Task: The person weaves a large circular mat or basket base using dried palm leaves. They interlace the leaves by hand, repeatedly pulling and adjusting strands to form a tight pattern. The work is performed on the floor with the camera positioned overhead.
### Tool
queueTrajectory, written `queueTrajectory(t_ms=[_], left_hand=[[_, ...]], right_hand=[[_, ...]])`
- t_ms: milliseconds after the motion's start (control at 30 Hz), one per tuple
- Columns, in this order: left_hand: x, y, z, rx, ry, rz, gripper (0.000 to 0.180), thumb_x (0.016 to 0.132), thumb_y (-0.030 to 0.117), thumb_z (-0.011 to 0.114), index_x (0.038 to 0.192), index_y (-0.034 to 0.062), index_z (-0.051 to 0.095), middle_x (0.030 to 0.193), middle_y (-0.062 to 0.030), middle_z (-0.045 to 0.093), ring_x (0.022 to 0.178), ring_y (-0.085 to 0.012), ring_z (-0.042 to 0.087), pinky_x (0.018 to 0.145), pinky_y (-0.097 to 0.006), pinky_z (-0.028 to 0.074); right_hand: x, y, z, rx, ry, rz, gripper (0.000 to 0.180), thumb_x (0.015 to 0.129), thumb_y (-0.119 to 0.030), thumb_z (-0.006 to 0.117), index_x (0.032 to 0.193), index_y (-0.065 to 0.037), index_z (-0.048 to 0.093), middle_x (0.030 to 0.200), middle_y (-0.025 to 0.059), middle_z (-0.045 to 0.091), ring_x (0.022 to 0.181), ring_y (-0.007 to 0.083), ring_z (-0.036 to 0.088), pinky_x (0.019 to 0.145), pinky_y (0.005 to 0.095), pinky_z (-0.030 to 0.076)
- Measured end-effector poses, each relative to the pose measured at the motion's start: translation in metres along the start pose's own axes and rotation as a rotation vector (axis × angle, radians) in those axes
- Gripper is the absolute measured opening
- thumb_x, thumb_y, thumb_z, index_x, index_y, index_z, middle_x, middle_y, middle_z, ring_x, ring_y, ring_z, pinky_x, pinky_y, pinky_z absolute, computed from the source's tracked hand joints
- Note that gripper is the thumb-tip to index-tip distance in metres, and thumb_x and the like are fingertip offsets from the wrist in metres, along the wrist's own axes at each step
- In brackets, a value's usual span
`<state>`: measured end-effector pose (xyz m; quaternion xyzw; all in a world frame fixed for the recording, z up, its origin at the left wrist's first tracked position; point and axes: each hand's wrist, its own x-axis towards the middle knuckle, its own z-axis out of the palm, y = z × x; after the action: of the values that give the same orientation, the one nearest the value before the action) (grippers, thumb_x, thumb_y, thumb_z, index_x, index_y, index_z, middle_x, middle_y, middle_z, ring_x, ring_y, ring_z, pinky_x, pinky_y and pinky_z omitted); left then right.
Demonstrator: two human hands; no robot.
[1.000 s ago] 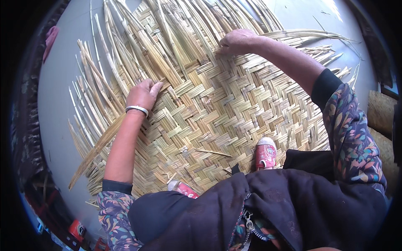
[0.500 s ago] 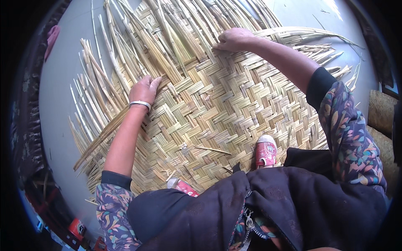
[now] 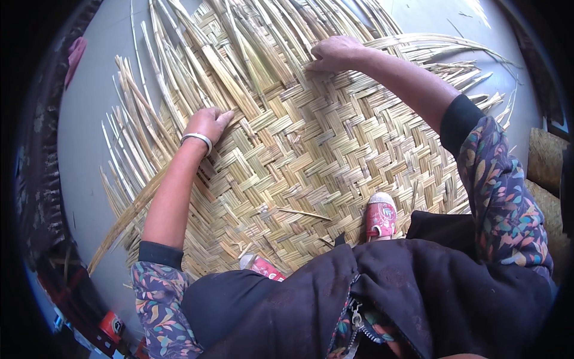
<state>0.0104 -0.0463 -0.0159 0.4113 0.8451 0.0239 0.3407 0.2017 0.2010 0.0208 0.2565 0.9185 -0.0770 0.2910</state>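
A large mat (image 3: 335, 143) of flattened split-reed strips, woven in a twill pattern, lies on the floor before me. My left hand (image 3: 206, 124) is at the weave's left edge, fingers curled down and thumb pointing right. A long reed strip (image 3: 125, 212) runs from under that hand and wrist, out past the mat's lower left. Farther off, my right hand (image 3: 336, 55) is closed at the weave's far edge, its fingertips pressed down among reed strips (image 3: 418, 39) that trail away to the right. My own fingers partly hide what each hand grips.
Loose strip ends fan out at the far side (image 3: 239, 42) and left. A short loose reed piece (image 3: 305, 213) lies on the weave. My red shoes (image 3: 381, 215) stand on the mat. Rolled woven mats (image 3: 545, 158) are at the right, a red object (image 3: 111, 325) at lower left.
The long reed strip by my left hand has swung down and left, its free end now farther out over the floor. My left forearm has shifted slightly; my right hand barely moved.
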Motion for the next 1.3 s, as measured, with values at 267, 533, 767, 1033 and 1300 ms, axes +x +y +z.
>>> queueTrajectory(t_ms=[267, 533, 767, 1033, 1300], left_hand=[[-0.009, 0.003, -0.017, 0.112, -0.063, 0.068, 0.045, 0.084, 0.050, 0.057, 0.086, 0.0067, 0.067, 0.088, -0.0164, 0.066, 0.084, -0.0307, 0.063, 0.077, -0.039, 0.047], [-0.039, -0.026, -0.035, -0.044, 0.008, 0.075, 0.041, 0.086, 0.040, 0.057, 0.100, 0.0025, 0.067, 0.095, -0.0178, 0.066, 0.089, -0.0312, 0.063, 0.084, -0.038, 0.047], [-0.064, -0.054, -0.061, 0.162, -0.165, -0.063, 0.040, 0.078, 0.039, 0.066, 0.091, 0.0012, 0.067, 0.087, -0.0198, 0.066, 0.084, -0.0310, 0.064, 0.078, -0.037, 0.049], [-0.097, -0.054, -0.073, 0.112, -0.059, -0.039, 0.028, 0.078, 0.028, 0.066, 0.089, 0.0025, 0.066, 0.088, -0.0170, 0.066, 0.083, -0.0294, 0.063, 0.078, -0.036, 0.049], [-0.092, -0.078, -0.059, -0.648, 0.320, 0.025, 0.023, 0.088, 0.025, 0.061, 0.090, 0.0027, 0.064, 0.075, -0.0031, 0.065, 0.070, -0.0094, 0.062, 0.060, -0.024, 0.049]], right_hand=[[0.011, -0.015, -0.002, -0.135, -0.099, 0.057, 0.053, 0.083, -0.060, 0.054, 0.099, -0.011, 0.067, 0.098, 0.0049, 0.067, 0.093, 0.0171, 0.063, 0.082, 0.0343, 0.047], [-0.002, -0.064, -0.012, -0.377, 0.283, -0.332, 0.007, 0.089, -0.005, 0.053, 0.092, -0.003, 0.059, 0.088, 0.0085, 0.057, 0.071, 0.0149, 0.058, 0.063, 0.0295, 0.054], [0.004, -0.172, 0.002, 0.165, 0.118, -0.592, 0.022, 0.089, -0.021, 0.056, 0.104, -0.006, 0.058, 0.099, 0.0100, 0.054, 0.085, 0.0219, 0.059, 0.078, 0.0363, 0.050], [0.002, -0.187, -0.007, 0.210, 0.036, -0.393, 0.028, 0.079, -0.040, 0.063, 0.097, -0.018, 0.066, 0.089, 0.0057, 0.062, 0.091, 0.0213, 0.061, 0.079, 0.0372, 0.049], [-0.003, -0.194, 0.003, 0.238, 0.217, -0.308, 0.017, 0.084, -0.033, 0.059, 0.089, -0.018, 0.064, 0.085, 0.0018, 0.061, 0.085, 0.0191, 0.060, 0.073, 0.0367, 0.047]])
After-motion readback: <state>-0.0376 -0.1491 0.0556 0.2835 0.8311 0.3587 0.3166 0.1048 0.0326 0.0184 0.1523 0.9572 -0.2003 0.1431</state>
